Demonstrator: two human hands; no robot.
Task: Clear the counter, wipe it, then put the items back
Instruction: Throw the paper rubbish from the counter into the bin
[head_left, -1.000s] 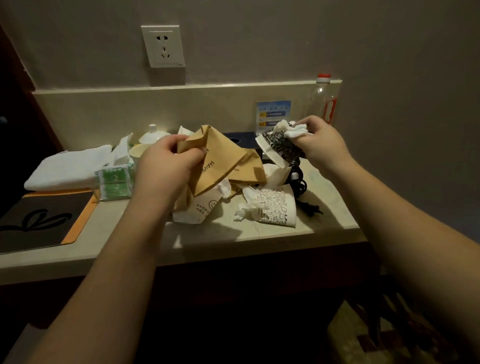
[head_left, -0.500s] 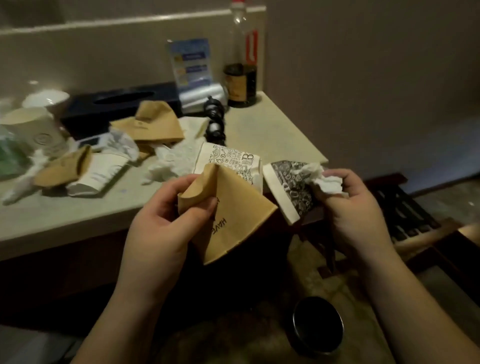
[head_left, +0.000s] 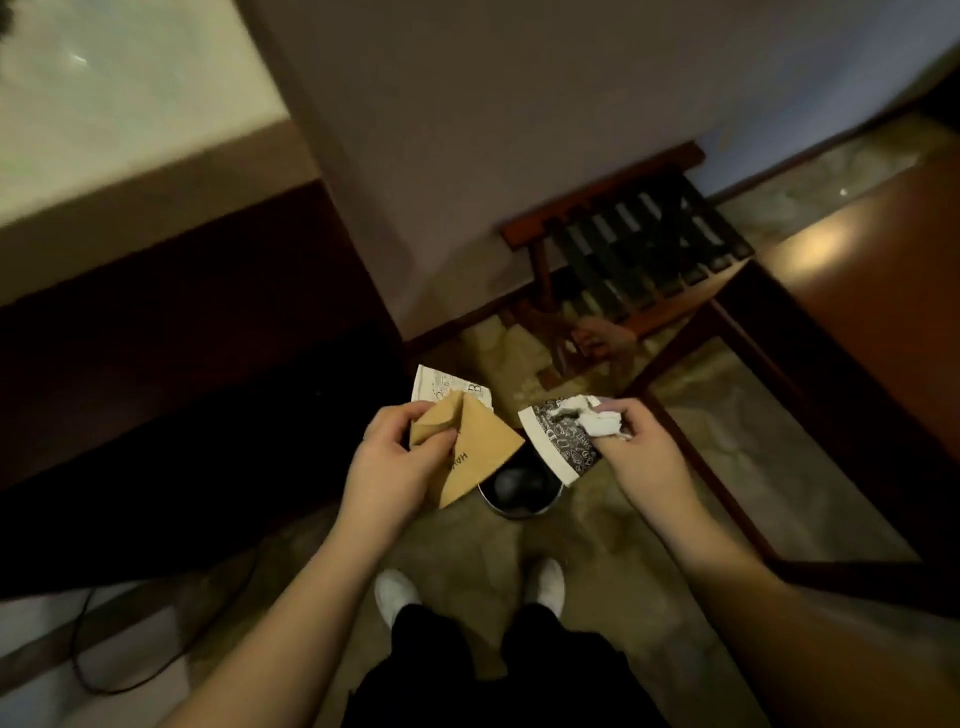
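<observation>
My left hand (head_left: 392, 457) grips a folded brown paper bag (head_left: 475, 454) together with a white printed wrapper (head_left: 447, 387) behind it. My right hand (head_left: 636, 441) pinches a black-and-white patterned paper cup (head_left: 558, 441) and a crumpled white tissue (head_left: 597, 418). Both hands hover just above a round metal waste bin (head_left: 519, 491) on the floor, whose opening is partly hidden by the bag and cup. Only a pale corner of the counter (head_left: 130, 104) shows at the upper left.
A wooden luggage rack with dark straps (head_left: 639, 249) stands by the wall behind the bin. A dark wood table frame (head_left: 779, 374) runs along the right. A black cable (head_left: 104, 649) loops on the floor at left. My white shoes (head_left: 397, 595) stand just before the bin.
My view has swung down from the counter to the floor. Both hands carried the bag, wrapper, cup and tissue off the counter edge to above the bin.
</observation>
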